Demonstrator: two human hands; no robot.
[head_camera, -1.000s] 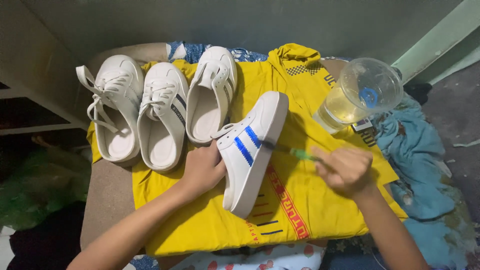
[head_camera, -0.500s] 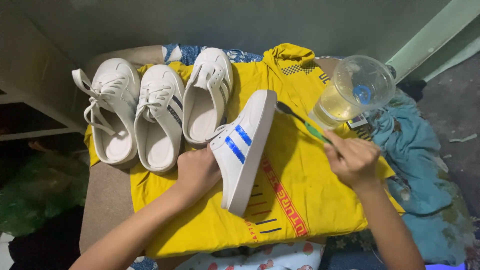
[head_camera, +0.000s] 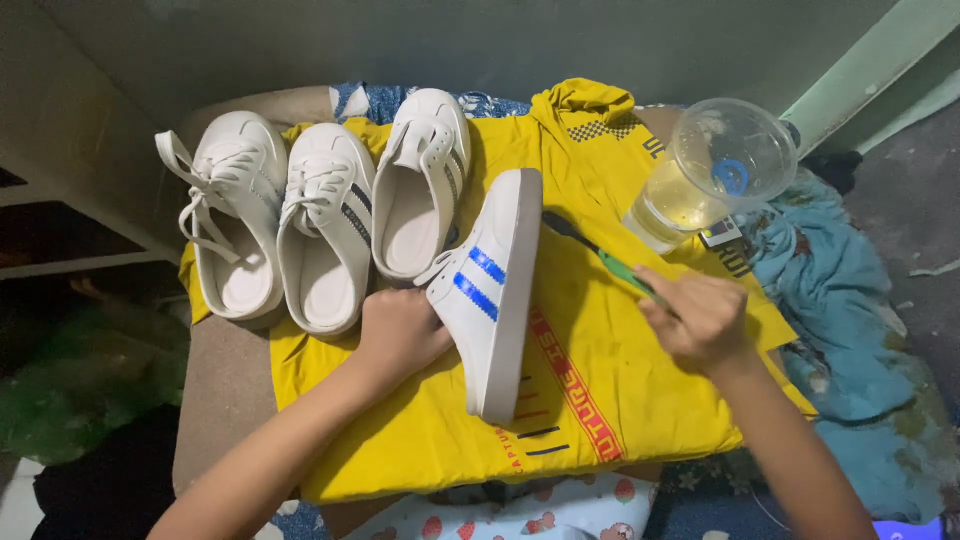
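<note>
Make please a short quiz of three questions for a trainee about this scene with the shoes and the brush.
1. True or false: the left hand holds the white shoe with blue stripes tipped on its side.
2. What does the right hand hold?
A. a sponge
B. a green-handled brush
C. a bottle
3. How many other white shoes lie in a row on the yellow cloth, left of the held shoe?

Key:
1. True.
2. B; its bristle end points toward the shoe's sole.
3. Three. A clear plastic cup of yellowish liquid stands to the right.
</note>
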